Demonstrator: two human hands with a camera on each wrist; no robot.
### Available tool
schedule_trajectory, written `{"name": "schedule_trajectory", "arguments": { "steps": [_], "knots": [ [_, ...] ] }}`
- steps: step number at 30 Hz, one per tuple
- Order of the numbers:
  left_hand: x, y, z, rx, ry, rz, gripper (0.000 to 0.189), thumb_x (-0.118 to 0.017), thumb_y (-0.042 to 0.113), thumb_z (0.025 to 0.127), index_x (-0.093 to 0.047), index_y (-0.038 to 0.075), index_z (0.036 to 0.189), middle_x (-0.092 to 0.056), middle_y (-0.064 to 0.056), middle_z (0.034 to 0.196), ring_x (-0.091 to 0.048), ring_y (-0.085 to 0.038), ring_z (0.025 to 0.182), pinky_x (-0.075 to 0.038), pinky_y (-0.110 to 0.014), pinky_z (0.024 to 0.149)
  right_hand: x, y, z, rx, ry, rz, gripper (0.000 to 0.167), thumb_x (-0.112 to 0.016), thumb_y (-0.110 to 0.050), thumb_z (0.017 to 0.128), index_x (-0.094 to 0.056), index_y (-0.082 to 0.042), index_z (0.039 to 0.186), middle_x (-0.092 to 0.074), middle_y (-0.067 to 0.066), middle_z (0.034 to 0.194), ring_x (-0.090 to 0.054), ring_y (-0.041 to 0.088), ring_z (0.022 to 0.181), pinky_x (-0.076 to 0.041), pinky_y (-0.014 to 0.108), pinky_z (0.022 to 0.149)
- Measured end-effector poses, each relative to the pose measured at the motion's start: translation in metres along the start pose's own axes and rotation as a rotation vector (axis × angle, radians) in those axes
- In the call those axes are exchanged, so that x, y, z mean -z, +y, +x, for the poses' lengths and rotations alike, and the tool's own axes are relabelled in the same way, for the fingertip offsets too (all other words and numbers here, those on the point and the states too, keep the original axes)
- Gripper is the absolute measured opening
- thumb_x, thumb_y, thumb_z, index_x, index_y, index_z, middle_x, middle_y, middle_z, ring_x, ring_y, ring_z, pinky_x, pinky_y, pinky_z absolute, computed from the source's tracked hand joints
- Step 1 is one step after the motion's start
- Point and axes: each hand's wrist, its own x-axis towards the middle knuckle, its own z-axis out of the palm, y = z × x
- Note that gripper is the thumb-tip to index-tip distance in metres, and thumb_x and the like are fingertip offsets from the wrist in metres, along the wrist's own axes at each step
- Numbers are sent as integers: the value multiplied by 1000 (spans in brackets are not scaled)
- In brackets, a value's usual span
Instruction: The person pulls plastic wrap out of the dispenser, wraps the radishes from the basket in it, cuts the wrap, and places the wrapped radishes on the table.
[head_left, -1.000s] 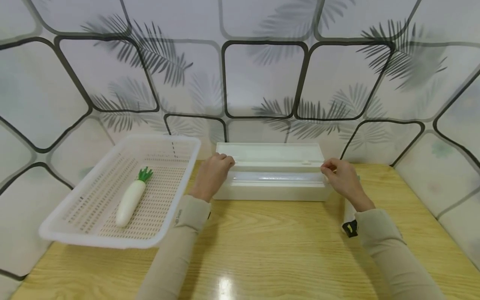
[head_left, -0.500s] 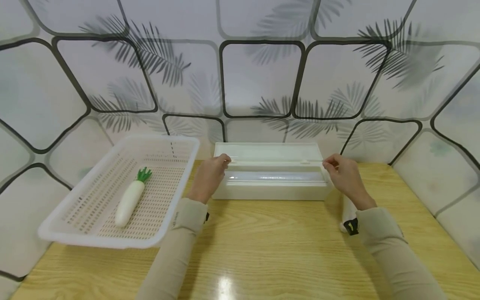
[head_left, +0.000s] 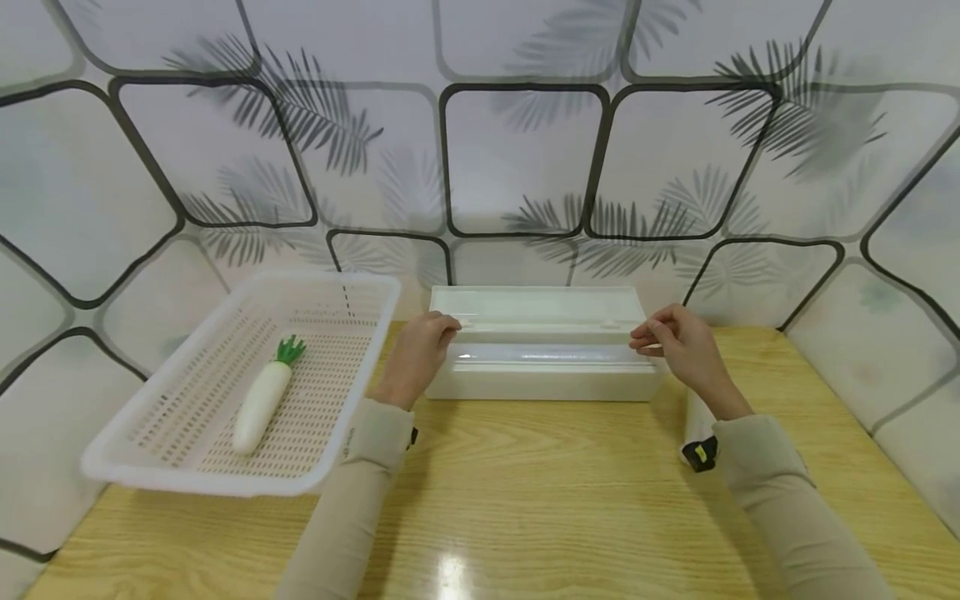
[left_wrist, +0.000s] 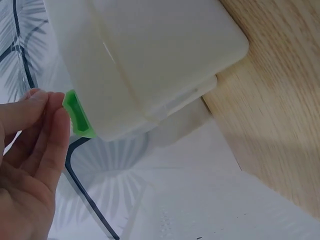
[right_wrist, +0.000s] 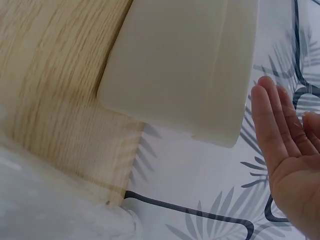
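A long white cling film dispenser (head_left: 540,385) stands on the table with its lid (head_left: 536,300) raised, a roll of clear cling film (head_left: 551,353) showing inside. My left hand (head_left: 416,354) pinches the film at the dispenser's left end, thumb against fingertips. In the left wrist view those fingertips lie right by a green tab (left_wrist: 79,116) on the dispenser. My right hand (head_left: 686,350) is at the other end, fingers extended leftward over the dispenser. The right wrist view shows these fingers (right_wrist: 272,120) straight, faint film glints close to the thumb.
On the left, a white perforated basket (head_left: 360,400) holds a white radish (head_left: 262,407) with a green top. A long white object (head_left: 697,414), partly hidden by my right wrist, lies on the wooden table (head_left: 555,500). A patterned wall (head_left: 525,167) rises behind the dispenser.
My right fingers have gone from a pinch at the dispenser's right end to extended, their tips slightly farther left. My left hand has shifted slightly left, still pinching.
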Motion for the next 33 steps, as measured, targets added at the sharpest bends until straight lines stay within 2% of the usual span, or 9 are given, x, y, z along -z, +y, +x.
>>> {"name": "schedule_trajectory", "arguments": {
  "steps": [3,7,11,13,15,19,23,27,33],
  "knots": [
    [1,1,-1,21,33,-17,6,-70,-7,91,-73,-8,95,-73,-20,93,-71,-32,85,-59,-38,77,0,-1,1,12,8,30,13,-42,7,105,-46,19,105,-66,29,94,-69,4,78,-59,24,72],
    [1,2,-1,54,46,-46,5,-68,-2,94,-70,-6,97,-74,-19,90,-72,-28,72,-59,-37,67,2,-4,1,40,3,48,12,-44,8,104,-47,20,105,-70,12,90,-70,5,79,-59,24,73],
    [2,3,-2,72,44,-78,5,-64,-4,97,-67,-4,100,-73,-20,87,-72,-28,68,-59,-38,63,9,-6,0,43,-67,2,25,-53,10,100,-47,22,121,-68,-1,94,-67,0,85,-57,19,76],
    [3,4,-1,76,50,-93,6,-62,-5,98,-66,-4,101,-73,-19,86,-72,-29,71,-59,-39,64,11,-6,0,49,-99,-55,39,-59,11,97,-44,21,132,-68,2,96,-64,-2,86,-54,16,76],
    [3,3,-1,84,60,-115,7,-61,-5,98,-67,-5,102,-73,-18,85,-72,-29,73,-59,-39,66,11,-5,1,70,-103,-112,43,-61,12,95,-46,21,133,-68,10,95,-64,-3,83,-53,14,74],
    [4,3,-1,97,92,-141,9,-62,-3,98,-70,-8,102,-72,-18,83,-71,-29,73,-58,-39,67,5,-6,2,89,-47,-195,22,-60,10,97,-60,20,116,-68,26,91,-65,1,75,-54,17,67],
    [6,5,0,77,134,-142,9,-65,-4,96,-71,-10,99,-73,-19,85,-71,-30,74,-59,-39,66,1,-13,1,85,24,-261,13,-61,4,99,-67,16,101,-69,25,87,-63,0,71,-51,15,64],
    [8,7,1,58,166,-145,7,-66,-3,96,-71,-9,96,-73,-19,84,-71,-31,74,-58,-41,64,0,-19,0,65,66,-236,13,-61,5,98,-66,17,98,-68,27,86,-62,-1,71,-52,13,67],
    [16,14,3,103,172,-178,12,-63,1,99,-72,-7,101,-73,-18,86,-69,-30,74,-56,-42,63,1,-30,-1,5,58,-156,17,-55,2,102,-61,18,104,-68,27,99,-64,-2,78,-57,18,71]
  ]
}}
